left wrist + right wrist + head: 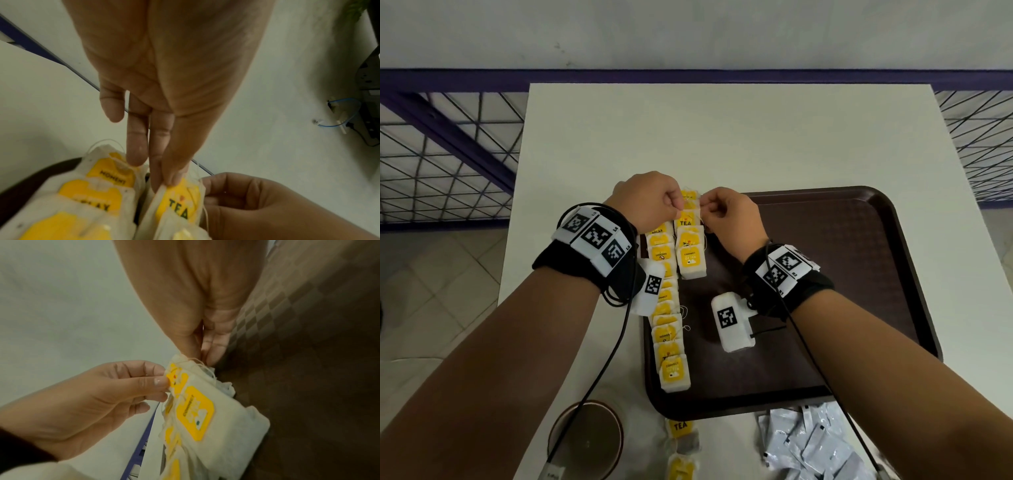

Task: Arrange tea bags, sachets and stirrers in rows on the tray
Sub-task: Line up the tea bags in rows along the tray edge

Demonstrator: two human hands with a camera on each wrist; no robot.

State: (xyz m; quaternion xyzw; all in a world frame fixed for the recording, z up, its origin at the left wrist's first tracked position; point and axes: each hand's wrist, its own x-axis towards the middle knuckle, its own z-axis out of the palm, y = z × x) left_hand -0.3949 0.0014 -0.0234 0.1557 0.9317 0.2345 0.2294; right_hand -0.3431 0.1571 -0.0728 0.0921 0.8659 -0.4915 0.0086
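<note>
A dark brown tray (859, 260) lies on the white table. Two rows of white tea bags with yellow tags run along its left side: a long left row (666, 308) and a short second row (690, 250). At the far end of the second row, my left hand (650, 202) pinches the left edge of the top tea bag (690, 202) between thumb and forefinger (174, 180). My right hand (729, 212) pinches that bag's right edge and string (202, 361). The bag (180, 199) shows a yellow "TEA" tag.
Loose tea bags (681, 442) lie on the table in front of the tray. A heap of pale sachets (815, 445) sits at the front right. A brown round cup (585, 438) stands at the front left. The tray's right half (842, 291) is bare.
</note>
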